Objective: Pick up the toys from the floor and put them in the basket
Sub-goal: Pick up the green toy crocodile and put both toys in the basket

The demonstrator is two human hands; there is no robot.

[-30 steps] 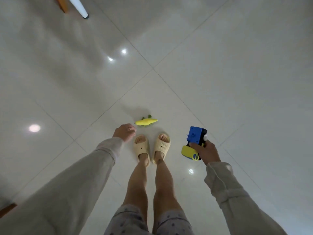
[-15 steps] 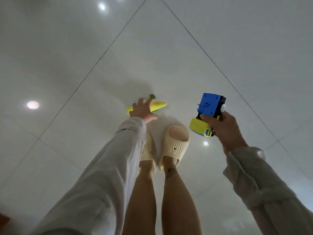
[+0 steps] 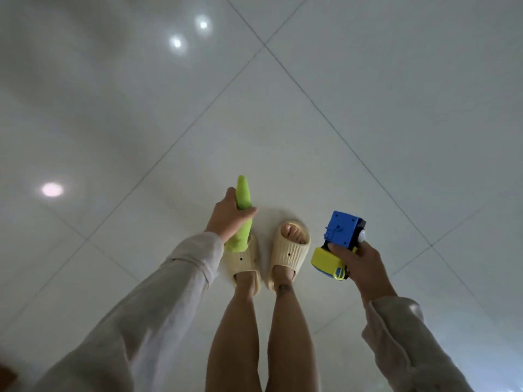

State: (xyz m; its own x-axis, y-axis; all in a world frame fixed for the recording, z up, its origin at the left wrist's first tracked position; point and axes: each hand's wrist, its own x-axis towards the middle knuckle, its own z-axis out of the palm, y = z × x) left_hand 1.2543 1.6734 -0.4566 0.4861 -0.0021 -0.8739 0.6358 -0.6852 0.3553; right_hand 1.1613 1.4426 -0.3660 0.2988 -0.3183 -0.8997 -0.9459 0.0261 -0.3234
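My left hand grips a long yellow-green toy around its middle, lifted off the floor above my left foot, its pointed end up and away from me. At the right, my right hand is closed on a blue and yellow toy vehicle held in the air beside my right foot. No basket is in view.
I stand on a glossy white tiled floor with dark grout lines and bright lamp reflections. My feet in cream slippers are directly below the hands. A brown edge shows at the bottom left corner.
My left hand reached down to the yellow-green toy on the floor, closed on it and lifted it, turning it upright. The right hand kept hold of the blue and yellow toy.
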